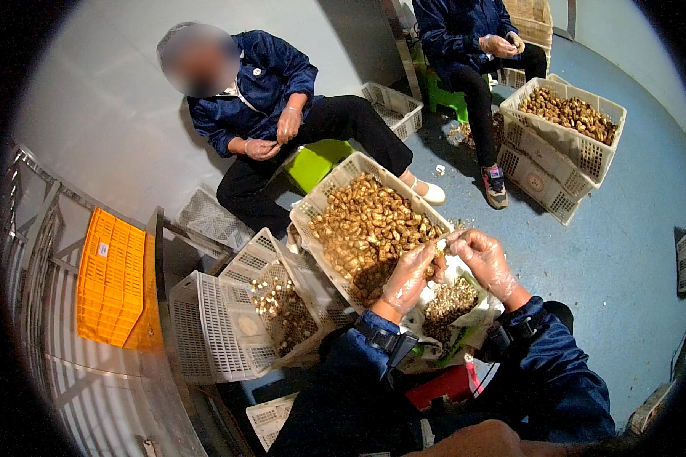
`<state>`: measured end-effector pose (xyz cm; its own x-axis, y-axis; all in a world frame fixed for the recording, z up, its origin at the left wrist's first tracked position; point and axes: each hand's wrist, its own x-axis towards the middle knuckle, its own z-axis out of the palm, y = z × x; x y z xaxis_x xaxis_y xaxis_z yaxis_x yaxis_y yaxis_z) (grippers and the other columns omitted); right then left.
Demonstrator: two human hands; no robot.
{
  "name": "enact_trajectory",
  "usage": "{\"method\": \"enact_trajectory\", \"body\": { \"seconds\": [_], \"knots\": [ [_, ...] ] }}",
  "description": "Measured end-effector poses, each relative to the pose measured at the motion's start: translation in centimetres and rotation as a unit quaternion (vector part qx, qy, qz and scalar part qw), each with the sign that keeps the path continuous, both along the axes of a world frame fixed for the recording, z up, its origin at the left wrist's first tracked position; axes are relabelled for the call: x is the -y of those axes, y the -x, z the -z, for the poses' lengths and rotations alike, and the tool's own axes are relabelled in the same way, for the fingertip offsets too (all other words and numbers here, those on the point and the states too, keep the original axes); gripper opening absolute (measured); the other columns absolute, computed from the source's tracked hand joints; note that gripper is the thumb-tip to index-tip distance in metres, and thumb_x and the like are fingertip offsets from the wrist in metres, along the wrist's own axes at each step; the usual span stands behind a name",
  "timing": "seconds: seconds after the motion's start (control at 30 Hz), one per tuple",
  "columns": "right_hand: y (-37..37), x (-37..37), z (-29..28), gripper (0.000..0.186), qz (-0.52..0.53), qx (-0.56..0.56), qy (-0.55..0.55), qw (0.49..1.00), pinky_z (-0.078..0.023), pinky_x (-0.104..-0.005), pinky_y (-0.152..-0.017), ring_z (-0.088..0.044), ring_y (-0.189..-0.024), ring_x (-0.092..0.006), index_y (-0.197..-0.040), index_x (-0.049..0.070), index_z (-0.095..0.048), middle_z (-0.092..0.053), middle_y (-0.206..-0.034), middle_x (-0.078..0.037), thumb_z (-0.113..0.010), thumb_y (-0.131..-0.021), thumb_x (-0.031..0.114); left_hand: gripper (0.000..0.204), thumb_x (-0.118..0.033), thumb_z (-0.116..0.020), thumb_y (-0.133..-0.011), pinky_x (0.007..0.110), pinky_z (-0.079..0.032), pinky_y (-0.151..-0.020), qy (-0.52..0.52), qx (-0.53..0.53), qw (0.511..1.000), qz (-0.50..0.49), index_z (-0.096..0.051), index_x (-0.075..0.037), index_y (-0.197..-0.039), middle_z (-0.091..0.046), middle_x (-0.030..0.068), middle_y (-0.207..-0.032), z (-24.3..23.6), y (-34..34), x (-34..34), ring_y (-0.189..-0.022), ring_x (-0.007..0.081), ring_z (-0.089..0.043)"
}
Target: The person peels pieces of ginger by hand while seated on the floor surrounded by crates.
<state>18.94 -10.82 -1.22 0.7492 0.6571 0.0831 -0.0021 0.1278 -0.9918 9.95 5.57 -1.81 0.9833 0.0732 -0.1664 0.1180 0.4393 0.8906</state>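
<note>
My hands, in thin clear gloves, meet over the near corner of a white crate (306,221) heaped with small brown mushroom-like pieces (373,221). My left hand (408,283) is closed on one mushroom-like piece (440,248) with a pale end. Closed in a pinch, my right hand (486,263) has its fingertips at that pale end; whether they hold a small tool is hidden. Below both hands, an open white plastic bag (482,311) contains small brown and white trimmings (451,305).
To the left, a white crate (232,335) holds some pale and brown pieces. An orange crate (113,274) rests on a metal rack. One co-worker (259,84) sits on a green stool (312,166); another (457,38) sits beside a full crate (568,122) stacked on another.
</note>
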Motion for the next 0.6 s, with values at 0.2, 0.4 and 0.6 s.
{"method": "enact_trajectory", "body": {
  "seconds": [0.2, 0.4, 0.6],
  "knots": [
    [-0.2, 0.0, 0.3, 0.013, 0.01, 0.013, 0.021, 1.0, -0.046, -0.0284, -0.087, -0.056, -0.097, -0.0111, -0.087, 0.0, -0.061, -0.065, -0.107, -0.006, -0.062, -0.094, 0.011, 0.042, -0.033, -0.047, -0.103, 0.024, -0.042, -0.063, 0.002, -0.011, 1.0, -0.014, -0.057, 0.0, -0.127, -0.054, 0.0001, -0.079, -0.7, 0.1, 0.2, -0.068, 0.009, -0.049],
    [0.0, 0.0, -0.3, 0.018, -0.01, 0.107, 0.033, 0.994, -0.046, -0.0293, -0.087, -0.053, -0.097, -0.0096, -0.086, 0.001, -0.059, -0.064, -0.109, -0.004, -0.059, -0.097, 0.016, 0.041, -0.033, -0.048, -0.103, 0.023, -0.042, -0.062, -0.001, -0.028, 0.999, -0.023, -0.056, -0.002, -0.128, -0.053, -0.0014, -0.078, -0.7, 0.1, 0.0, -0.067, 0.0079, -0.049],
    [-0.2, 0.1, 0.5, 0.015, -0.008, 0.036, 0.012, 0.999, -0.046, -0.0284, -0.086, -0.055, -0.098, -0.0109, -0.087, 0.001, -0.06, -0.064, -0.109, -0.005, -0.061, -0.095, 0.013, 0.04, -0.03, -0.044, -0.104, 0.023, -0.042, -0.062, 0.005, -0.022, 1.0, -0.006, -0.057, -0.001, -0.128, -0.054, -0.0011, -0.079, -1.1, 0.2, 0.0, -0.07, 0.0085, -0.05]
  ]
}}
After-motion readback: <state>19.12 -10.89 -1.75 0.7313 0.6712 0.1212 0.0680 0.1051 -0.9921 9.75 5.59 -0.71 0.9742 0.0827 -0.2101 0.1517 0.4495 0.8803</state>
